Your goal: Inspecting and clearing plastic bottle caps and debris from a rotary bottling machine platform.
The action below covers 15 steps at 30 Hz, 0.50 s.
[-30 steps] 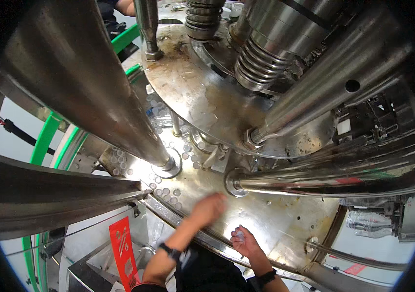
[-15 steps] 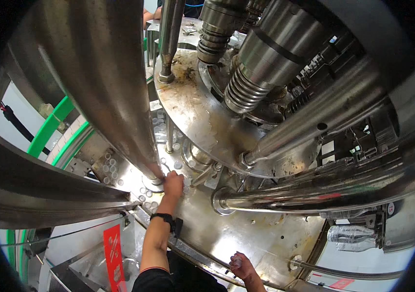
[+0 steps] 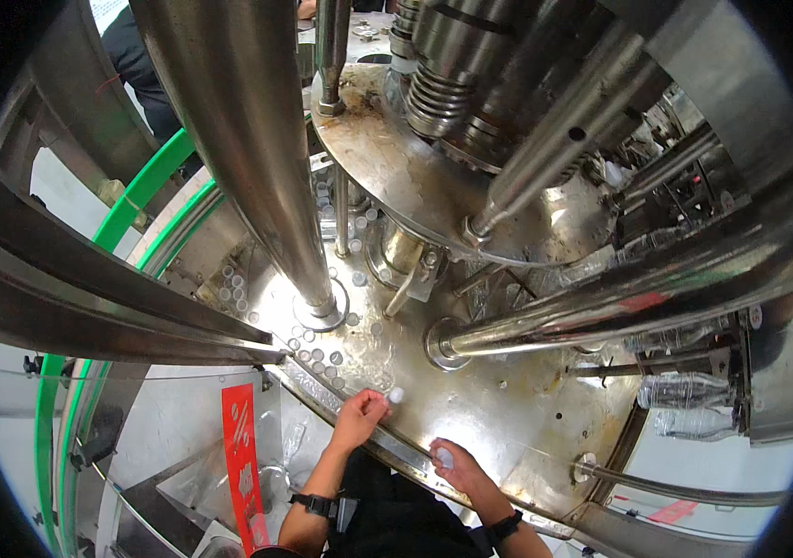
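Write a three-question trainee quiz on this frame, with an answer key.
1. True or false: the right hand is empty.
2. What is at the fingertips of the left hand?
3. The curved rails at the picture's left are: (a) red, (b) green, (c) blue?

Key: 1. False; a pale translucent item shows in its grasp. 2. A small, pale, round cap. 3. b.

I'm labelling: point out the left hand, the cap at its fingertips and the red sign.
Left hand [image 3: 357, 420], head view: its middle.
Cap [image 3: 396, 395], head view: its middle.
Red sign [image 3: 243, 463], head view: its middle.
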Each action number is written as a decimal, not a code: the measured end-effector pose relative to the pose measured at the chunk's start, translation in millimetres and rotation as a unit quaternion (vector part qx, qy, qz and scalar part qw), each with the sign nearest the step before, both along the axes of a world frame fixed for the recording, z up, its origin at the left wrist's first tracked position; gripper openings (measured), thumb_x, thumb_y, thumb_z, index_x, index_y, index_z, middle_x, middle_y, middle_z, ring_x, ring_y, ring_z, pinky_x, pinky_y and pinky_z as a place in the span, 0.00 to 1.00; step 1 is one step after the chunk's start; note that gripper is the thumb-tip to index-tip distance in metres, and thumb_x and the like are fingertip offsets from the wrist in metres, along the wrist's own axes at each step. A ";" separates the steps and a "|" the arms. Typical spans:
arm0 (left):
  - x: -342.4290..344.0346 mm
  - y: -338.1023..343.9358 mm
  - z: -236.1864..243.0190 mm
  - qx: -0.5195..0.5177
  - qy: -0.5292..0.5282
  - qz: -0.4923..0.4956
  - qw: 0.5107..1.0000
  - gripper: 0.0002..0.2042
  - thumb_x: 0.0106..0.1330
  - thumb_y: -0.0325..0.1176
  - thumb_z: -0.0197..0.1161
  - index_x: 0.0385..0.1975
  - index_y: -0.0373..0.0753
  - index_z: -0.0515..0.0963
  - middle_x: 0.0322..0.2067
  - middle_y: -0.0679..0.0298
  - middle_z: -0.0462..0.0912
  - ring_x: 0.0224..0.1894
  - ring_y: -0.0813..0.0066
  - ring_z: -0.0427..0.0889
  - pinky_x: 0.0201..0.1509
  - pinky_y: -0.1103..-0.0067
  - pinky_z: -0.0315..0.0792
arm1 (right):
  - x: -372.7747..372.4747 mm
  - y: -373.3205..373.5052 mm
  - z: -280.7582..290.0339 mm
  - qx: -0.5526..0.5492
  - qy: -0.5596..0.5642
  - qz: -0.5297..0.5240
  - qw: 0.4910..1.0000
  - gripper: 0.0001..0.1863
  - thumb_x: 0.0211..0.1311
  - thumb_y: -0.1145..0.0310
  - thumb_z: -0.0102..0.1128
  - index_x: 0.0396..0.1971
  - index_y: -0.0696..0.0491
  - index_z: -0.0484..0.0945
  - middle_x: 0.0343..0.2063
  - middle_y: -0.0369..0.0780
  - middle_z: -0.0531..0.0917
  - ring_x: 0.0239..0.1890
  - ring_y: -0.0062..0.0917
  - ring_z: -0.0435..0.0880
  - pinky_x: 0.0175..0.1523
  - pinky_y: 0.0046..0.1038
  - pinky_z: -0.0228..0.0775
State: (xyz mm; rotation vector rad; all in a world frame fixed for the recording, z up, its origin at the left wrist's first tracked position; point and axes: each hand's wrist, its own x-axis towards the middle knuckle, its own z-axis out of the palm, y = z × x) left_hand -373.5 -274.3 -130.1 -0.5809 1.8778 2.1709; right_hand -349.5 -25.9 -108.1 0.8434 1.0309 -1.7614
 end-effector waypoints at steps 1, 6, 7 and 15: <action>7.8 1.0 11.7 0.132 -0.018 0.024 0.991 0.05 0.64 0.30 0.58 0.34 0.34 0.75 0.27 0.68 0.81 0.29 0.82 0.79 0.33 0.83 0.72 | -2.3 -11.2 8.5 0.019 0.039 0.030 0.999 0.14 0.63 0.59 0.54 0.40 0.53 0.75 0.27 0.31 0.72 0.26 0.15 0.68 0.30 0.16 0.60; 37.1 -4.6 64.9 -0.028 0.160 -0.067 0.984 0.05 0.57 0.27 0.65 0.31 0.36 0.78 0.40 0.64 0.79 0.40 0.77 0.78 0.40 0.81 0.73 | -10.7 -47.5 58.7 -0.096 0.161 0.048 0.981 0.17 0.68 0.63 0.48 0.51 0.56 0.71 0.29 0.31 0.73 0.25 0.12 0.68 0.25 0.12 0.58; 39.0 -5.3 79.4 -0.027 0.161 -0.070 0.984 0.05 0.57 0.27 0.65 0.31 0.36 0.78 0.40 0.64 0.79 0.40 0.77 0.78 0.40 0.81 0.73 | -8.3 -47.9 61.4 -0.094 0.162 0.044 0.981 0.17 0.68 0.63 0.48 0.51 0.56 0.71 0.29 0.31 0.73 0.25 0.12 0.68 0.25 0.12 0.58; 59.4 6.3 104.1 -0.252 0.327 -0.135 0.901 0.07 0.48 0.29 0.70 0.27 0.41 0.80 0.36 0.63 0.78 0.37 0.63 0.77 0.40 0.74 0.73 | 2.0 -37.6 66.0 -0.023 0.252 0.202 0.946 0.15 0.64 0.60 0.55 0.43 0.55 0.75 0.23 0.28 0.72 0.22 0.10 0.67 0.24 0.14 0.59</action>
